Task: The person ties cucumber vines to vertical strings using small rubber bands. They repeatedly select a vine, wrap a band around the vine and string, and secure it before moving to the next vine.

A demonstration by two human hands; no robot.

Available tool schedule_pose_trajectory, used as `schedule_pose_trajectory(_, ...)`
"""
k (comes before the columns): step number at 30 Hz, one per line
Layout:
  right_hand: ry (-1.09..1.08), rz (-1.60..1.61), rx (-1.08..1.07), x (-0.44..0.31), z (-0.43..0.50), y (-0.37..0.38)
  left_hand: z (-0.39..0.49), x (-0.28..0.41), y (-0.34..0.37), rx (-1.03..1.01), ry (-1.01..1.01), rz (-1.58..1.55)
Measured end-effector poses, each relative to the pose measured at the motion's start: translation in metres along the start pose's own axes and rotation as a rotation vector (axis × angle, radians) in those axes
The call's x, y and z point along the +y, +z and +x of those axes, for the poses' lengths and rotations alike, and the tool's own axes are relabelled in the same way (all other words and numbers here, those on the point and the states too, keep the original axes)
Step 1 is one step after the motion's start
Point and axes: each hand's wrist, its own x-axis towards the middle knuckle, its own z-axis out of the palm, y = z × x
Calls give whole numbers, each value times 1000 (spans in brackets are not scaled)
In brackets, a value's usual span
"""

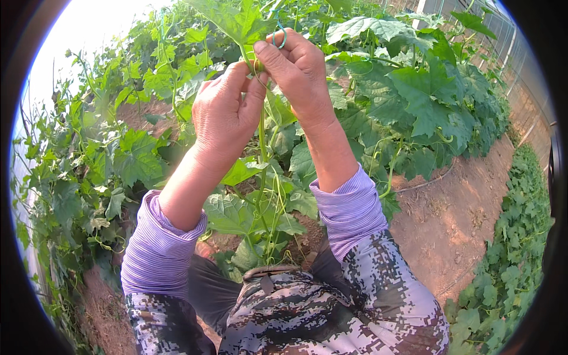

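Observation:
A climbing vine with lobed leaves, its green stem rising from the soil between my knees, stands before me. At the top centre, my left hand pinches the upper part of this vine between thumb and fingers. My right hand meets it from the other side, thumb and curled fingers closed at the vine just below a broad young leaf. Blue-green twine hangs from above and loops by the right index finger. The fingers hide exactly how twine and stem meet.
Dense leafy vines crowd the left, and larger leaves spread on the right. Thin tendrils trail below my hands. Bare soil with a thin hose lies at right, beside low green plants.

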Motion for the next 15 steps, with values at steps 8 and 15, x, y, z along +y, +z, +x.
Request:
schedule_pose_trajectory(8,-151,-69,95,10,2,4,-3,5,-6,17,154,272)
schedule_pose_trajectory(15,-31,-175,181,13,5,-2,-5,7,-25,-520,-447,263)
